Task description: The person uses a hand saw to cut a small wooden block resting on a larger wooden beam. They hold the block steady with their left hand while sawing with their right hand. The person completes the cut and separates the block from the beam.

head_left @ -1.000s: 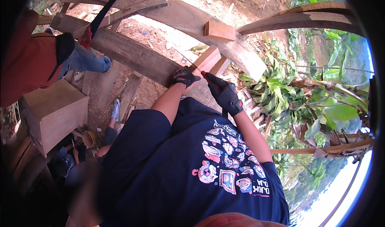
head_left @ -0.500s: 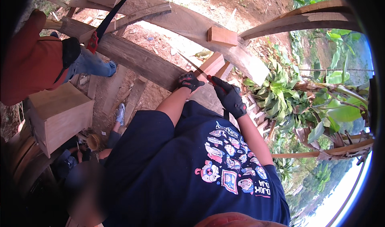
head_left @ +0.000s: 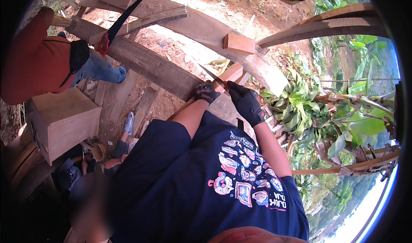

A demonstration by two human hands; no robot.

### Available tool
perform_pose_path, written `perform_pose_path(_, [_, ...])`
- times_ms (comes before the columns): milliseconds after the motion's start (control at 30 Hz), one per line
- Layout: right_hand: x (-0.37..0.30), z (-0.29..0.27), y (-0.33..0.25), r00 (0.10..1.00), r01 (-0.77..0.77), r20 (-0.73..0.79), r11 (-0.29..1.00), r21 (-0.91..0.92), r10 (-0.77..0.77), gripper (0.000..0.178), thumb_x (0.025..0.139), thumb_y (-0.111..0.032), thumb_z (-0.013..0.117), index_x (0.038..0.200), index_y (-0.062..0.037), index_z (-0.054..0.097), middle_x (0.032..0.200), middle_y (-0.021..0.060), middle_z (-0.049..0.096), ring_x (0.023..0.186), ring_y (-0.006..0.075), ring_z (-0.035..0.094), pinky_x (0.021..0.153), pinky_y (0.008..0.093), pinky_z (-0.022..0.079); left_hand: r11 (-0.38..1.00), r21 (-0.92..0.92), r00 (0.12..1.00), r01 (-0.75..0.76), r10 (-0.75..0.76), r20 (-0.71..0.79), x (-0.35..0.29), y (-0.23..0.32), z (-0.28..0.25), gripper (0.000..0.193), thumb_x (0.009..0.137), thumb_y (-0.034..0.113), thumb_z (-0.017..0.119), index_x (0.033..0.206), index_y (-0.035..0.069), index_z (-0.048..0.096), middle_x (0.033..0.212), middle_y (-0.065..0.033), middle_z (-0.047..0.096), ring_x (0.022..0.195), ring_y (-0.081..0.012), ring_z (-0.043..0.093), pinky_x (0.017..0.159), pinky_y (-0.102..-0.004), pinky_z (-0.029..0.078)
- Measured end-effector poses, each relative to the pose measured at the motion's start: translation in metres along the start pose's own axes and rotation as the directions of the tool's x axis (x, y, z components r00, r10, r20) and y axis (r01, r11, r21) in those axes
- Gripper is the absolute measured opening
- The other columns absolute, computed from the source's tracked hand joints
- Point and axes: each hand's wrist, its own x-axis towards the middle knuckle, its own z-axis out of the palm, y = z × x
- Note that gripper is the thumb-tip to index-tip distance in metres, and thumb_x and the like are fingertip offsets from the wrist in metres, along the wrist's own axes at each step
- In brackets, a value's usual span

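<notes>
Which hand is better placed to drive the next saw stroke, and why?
The right, probably. The right hand appears closed round the red handle of the saw, its blade angling up-left across the wooden piece. The left hand sits on the wood beside the blade, so it suits steadying.

Black gloves on left hand and right hand, red-handled saw, navy shirt with multicoloured cartoon print, pale tan wooden box, brown curved beams, red top, blue jeans, green leaves.
</notes>
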Motion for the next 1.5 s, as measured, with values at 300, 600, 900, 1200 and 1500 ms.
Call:
perform_pose_path(300, [-0.086,-0.043,-0.036,0.987,0.093,0.147,0.979,-0.179,-0.066,0.048,0.103,-0.020,0.065,0.150,-0.0158,0.067,0.119,0.0221,0.078,0.096,0.0388,0.079,0.086,0.0477,0.061,0.997,-0.032,0.998,0.064,-0.063,0.020,-0.006,-0.013,-0.008,0.072,0.081,0.066,0.081,0.125,0.009,0.080,0.123,-0.0179,0.078,0.120,-0.0334,0.075,0.100,-0.0481,0.060])
perform_pose_path(600, [-0.014,0.004,0.001,0.999,0.043,0.016,0.999,-0.018,-0.043,0.040,0.106,-0.020,0.058,0.143,-0.0107,0.072,0.129,0.0186,0.078,0.112,0.0386,0.077,0.100,0.0467,0.059,1.000,0.005,0.996,0.010,-0.010,-0.084,-0.023,0.010,-0.006,0.062,0.085,0.061,0.082,0.123,0.012,0.079,0.125,-0.0139,0.079,0.120,-0.0303,0.074,0.102,-0.0455,0.058])
perform_pose_path(900, [-0.077,-0.049,-0.035,0.977,0.168,0.155,0.979,-0.117,-0.149,0.043,0.106,-0.016,0.061,0.147,-0.0104,0.068,0.133,0.0156,0.078,0.115,0.0301,0.077,0.100,0.0411,0.059,1.000,0.004,0.996,0.004,-0.003,-0.091,-0.011,-0.006,0.011,0.071,0.086,0.061,0.080,0.132,0.007,0.070,0.126,-0.0166,0.076,0.119,-0.0346,0.075,0.099,-0.0501,0.059])
perform_pose_path(1200, [-0.034,-0.010,0.019,0.994,-0.103,-0.022,0.995,0.013,0.103,0.043,0.107,-0.028,0.064,0.139,-0.0012,0.073,0.132,0.0201,0.078,0.124,0.0295,0.075,0.103,0.0391,0.057,0.997,-0.077,0.974,-0.028,0.010,-0.228,-0.009,-0.004,0.038,0.054,0.082,0.049,0.086,0.118,0.012,0.070,0.109,-0.0115,0.081,0.106,-0.0294,0.078,0.087,-0.0493,0.059])
perform_pose_path(1500, [-0.013,-0.014,0.024,0.977,0.204,0.004,0.937,-0.282,-0.211,0.037,0.106,-0.021,0.065,0.136,-0.0019,0.076,0.122,0.0216,0.081,0.109,0.0289,0.080,0.094,0.0394,0.060,0.982,-0.147,0.910,-0.118,0.047,-0.412,-0.026,0.003,0.036,0.026,0.088,0.022,0.068,0.108,0.007,0.073,0.096,-0.0131,0.079,0.091,-0.0318,0.078,0.083,-0.0484,0.059])
